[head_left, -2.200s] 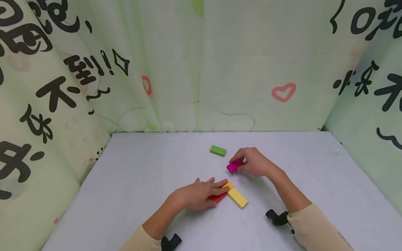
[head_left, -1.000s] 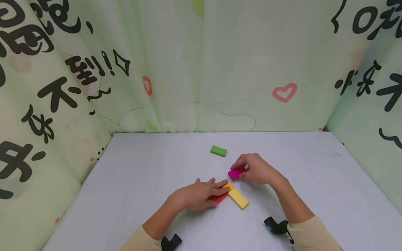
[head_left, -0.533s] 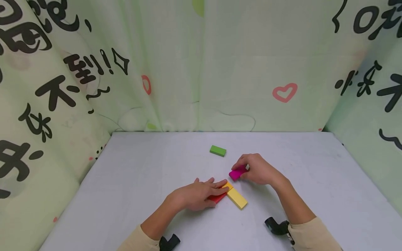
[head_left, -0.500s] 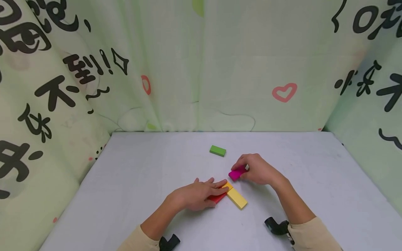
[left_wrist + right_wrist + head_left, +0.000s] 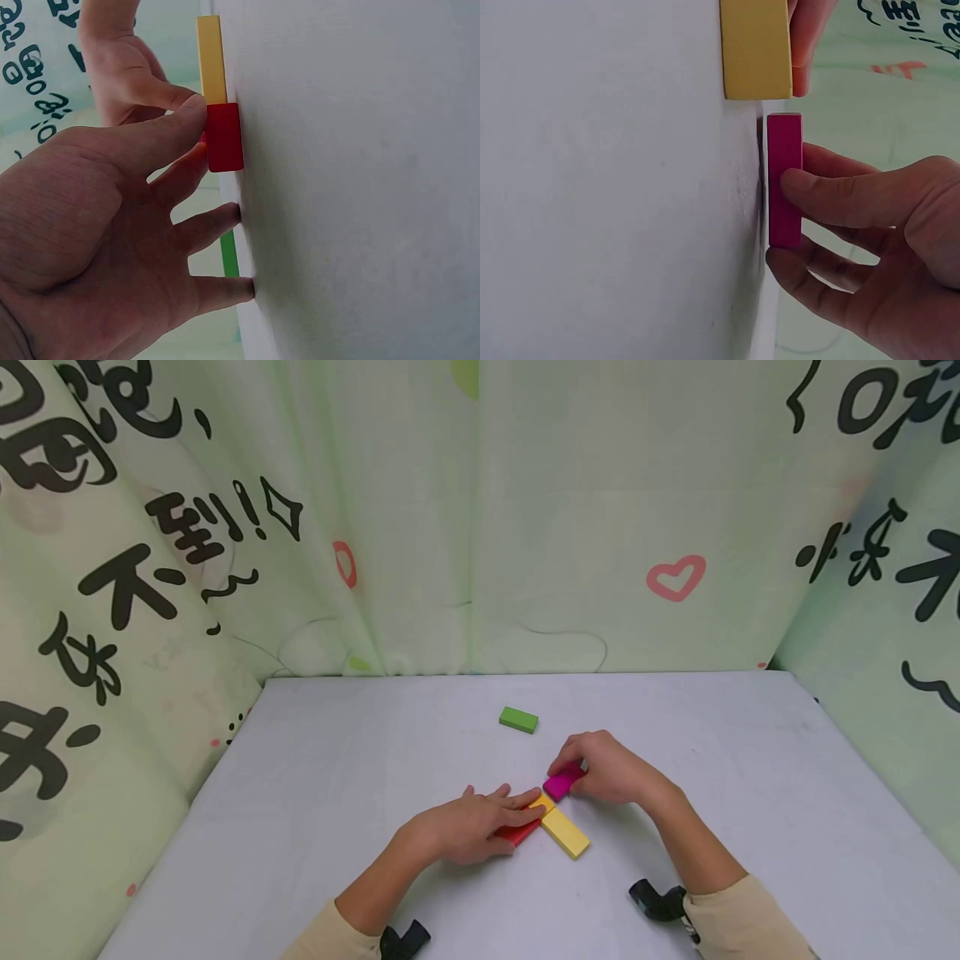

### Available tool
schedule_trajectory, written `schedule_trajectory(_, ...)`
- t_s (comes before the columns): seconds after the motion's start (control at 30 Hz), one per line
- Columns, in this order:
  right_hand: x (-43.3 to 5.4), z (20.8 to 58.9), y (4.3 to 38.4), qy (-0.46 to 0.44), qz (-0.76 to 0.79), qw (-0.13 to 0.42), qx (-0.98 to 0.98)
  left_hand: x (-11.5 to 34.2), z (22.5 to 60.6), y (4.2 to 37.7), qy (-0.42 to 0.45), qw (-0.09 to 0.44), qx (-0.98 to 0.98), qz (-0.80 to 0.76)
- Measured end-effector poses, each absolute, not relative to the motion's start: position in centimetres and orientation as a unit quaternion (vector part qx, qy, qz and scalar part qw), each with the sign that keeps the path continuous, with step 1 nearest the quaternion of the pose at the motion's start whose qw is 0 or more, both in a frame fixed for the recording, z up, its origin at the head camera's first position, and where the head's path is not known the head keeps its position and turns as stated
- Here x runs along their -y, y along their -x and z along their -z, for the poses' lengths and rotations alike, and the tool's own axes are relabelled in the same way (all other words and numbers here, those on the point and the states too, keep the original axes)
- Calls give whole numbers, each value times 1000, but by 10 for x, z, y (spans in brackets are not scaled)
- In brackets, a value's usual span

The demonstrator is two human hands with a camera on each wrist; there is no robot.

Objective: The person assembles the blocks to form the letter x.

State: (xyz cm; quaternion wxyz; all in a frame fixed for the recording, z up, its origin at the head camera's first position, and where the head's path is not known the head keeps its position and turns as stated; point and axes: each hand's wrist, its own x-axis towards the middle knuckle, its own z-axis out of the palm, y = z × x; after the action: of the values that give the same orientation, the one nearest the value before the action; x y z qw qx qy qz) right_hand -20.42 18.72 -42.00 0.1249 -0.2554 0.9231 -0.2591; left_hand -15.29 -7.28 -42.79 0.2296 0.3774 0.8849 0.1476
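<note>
My left hand rests spread over a red block, thumb on one side and a finger on the other. In the left wrist view, two outer fingertips touch the table. An orange block lies partly hidden under my left fingers, with the end of a yellow block against it. My right hand pinches a magenta block between thumb and fingers, close to the orange block's far side. A narrow gap shows between the magenta block and the table in the right wrist view.
A green block lies farther back on the white table. Light green curtains with black lettering hang behind and at both sides. A black camera mount sits at the right wrist, another mount at the left.
My right hand has brought the magenta block nearer to me, towards the orange block, and turned it slightly. My left hand, the red and yellow blocks and the green block stay where they were.
</note>
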Motion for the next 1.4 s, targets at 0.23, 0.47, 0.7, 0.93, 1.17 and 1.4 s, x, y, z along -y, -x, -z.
schedule_trajectory(0.23, -185, 423, 204, 248, 246, 141, -926, 73, 428, 153, -374, 231, -886, -146)
schedule_trajectory(0.47, -182, 421, 204, 254, 243, 141, -926, 72, 430, 155, -376, 226, -887, -143)
schedule_trajectory(0.7, -181, 421, 203, 257, 241, 140, -925, 72, 430, 155, -374, 227, -887, -148)
schedule_trajectory(0.93, -181, 420, 201, 252, 243, 142, -926, 70, 430, 154, -374, 228, -887, -147)
schedule_trajectory(1.17, -181, 419, 200, 249, 243, 145, -926, 71, 428, 154, -375, 228, -887, -143)
schedule_trajectory(1.4, -180, 419, 199, 244, 246, 147, -926, 71, 427, 153, -376, 229, -887, -141)
